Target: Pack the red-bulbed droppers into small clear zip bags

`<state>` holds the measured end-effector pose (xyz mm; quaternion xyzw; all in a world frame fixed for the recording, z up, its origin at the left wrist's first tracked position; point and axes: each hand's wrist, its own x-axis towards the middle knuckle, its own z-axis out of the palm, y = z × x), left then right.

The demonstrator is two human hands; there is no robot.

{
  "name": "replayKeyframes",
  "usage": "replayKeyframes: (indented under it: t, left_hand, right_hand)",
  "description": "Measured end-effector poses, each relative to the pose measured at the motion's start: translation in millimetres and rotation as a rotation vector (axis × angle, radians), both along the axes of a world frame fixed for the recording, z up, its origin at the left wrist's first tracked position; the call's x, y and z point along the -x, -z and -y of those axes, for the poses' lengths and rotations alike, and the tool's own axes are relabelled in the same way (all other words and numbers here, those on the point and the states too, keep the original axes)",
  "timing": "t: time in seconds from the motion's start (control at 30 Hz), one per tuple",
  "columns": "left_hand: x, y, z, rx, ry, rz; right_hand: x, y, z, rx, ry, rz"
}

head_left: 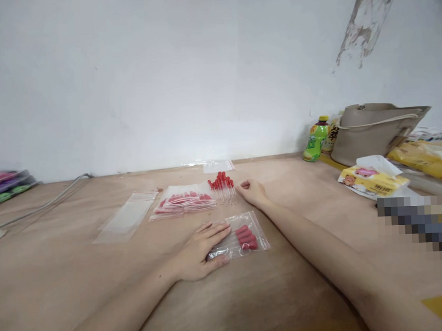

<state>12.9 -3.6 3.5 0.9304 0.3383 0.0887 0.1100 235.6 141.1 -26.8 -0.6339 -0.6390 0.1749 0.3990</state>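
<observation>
Head view: red-tipped sticks (224,185) lie in a loose fan on the brown-covered table (292,289), at 9 o'clock from the right hand (254,192), just beside its fingertips. Red ends point about 12, thin pale ends about 6, so the long axis runs roughly across the line of reach. Right hand is clearly the nearer; from the left hand (201,252) the fan sits near 1 o'clock.

Right grip: fingers curled in; cannot tell whether tips meet or pinch a stick. Left grip: fingers and thumb apart, palm down, pressing the left part of a clear zip bag (260,232). Red pieces (246,238) inside it, side by side, long axes roughly 2 to 8 o'clock; zip edge on the bag's 3 o'clock side.

Stack of filled bags (188,201) at 9 o'clock from the fan; flat clear bags (126,216) farther out that way. Another flat bag (218,166) at 12, near the pale wall (166,80). Green bottle (315,141), beige bag (369,134) and tissue pack (375,180) toward 2 to 3 o'clock, well apart. Grey cable (61,192) toward 9. Wall scarred upper right.
</observation>
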Motion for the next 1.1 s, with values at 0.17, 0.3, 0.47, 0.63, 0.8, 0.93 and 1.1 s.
replayKeyframes:
  t: [0.17, 0.3, 0.47, 0.63, 0.8, 0.93, 1.1]
  left_hand:
    - [-1, -1.7, 1, 0.011, -0.005, -0.006]
    - [-1, -2.2, 2, 0.006, -0.003, -0.016]
    - [0, -1.1, 0, 0.004, 0.005, -0.015]
    - [1, -0.4, 0, -0.003, 0.01, -0.03]
    - [1, 0.0, 0, -0.01, 0.016, -0.02]
    - [1, 0.0, 0, -0.005, 0.01, -0.02]
    - [1, -1.5, -1, -0.001, 0.015, -0.008]
  right_hand:
    - [9, -2.1, -7, 0.029, 0.015, 0.101]
    - [8, -3.6, -4, 0.032, 0.005, 0.181]
    - [0, -8.2, 1, 0.054, -0.04, 0.259]
    - [-18, -7.4, 5, 0.067, -0.107, 0.243]
    - [-44, 3.9, 16, -0.012, -0.227, -0.126]
    - [-53, 4.3, 48, -0.006, -0.287, -0.615]
    - [-46, -2.8, 94, 0.026, -0.238, -0.799]
